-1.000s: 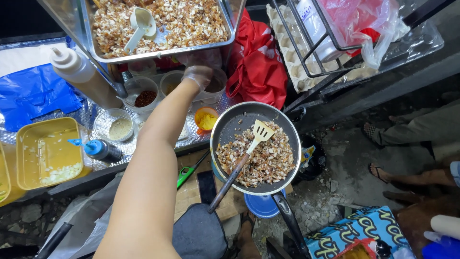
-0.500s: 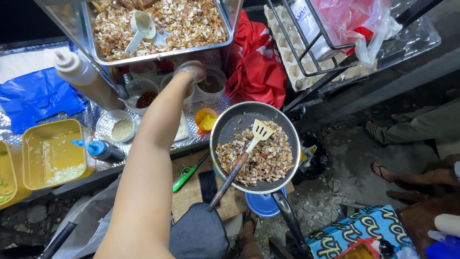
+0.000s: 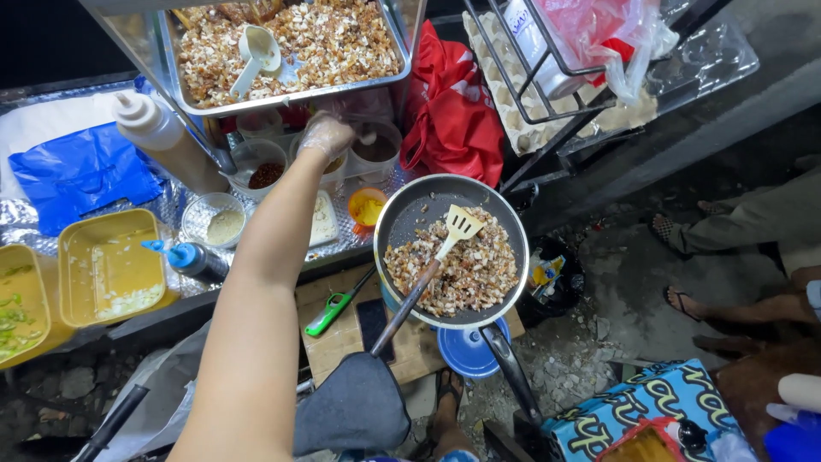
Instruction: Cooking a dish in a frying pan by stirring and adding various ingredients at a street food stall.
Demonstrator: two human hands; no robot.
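My left hand [image 3: 325, 135], in a thin clear plastic glove, reaches out over a small clear cup [image 3: 332, 168] among the condiment cups under a steel tray. Its fingers curl downward onto the cup; whether they hold anything is hidden. A dark cup of sauce [image 3: 376, 150] stands just right of the hand, and a cup of red flakes [image 3: 263, 174] just left. Nearer me, a black frying pan [image 3: 410, 214] holds chopped browned food with a pale slotted spatula [image 3: 457, 227] resting in it. My right hand is out of view.
A steel tray [image 3: 402, 51] of chopped food with a white scoop [image 3: 256, 51] sits above. Squeeze bottles [image 3: 162, 141], yellow tubs [image 3: 107, 265], a blue bag [image 3: 77, 171], a red bag [image 3: 453, 111] and egg trays [image 3: 513, 94] surround. A green lighter [image 3: 329, 312] lies on a board. Other people's feet [image 3: 684, 299] are at right.
My left hand has shifted slightly left and down over the condiment cups. The pan and spatula have not moved.
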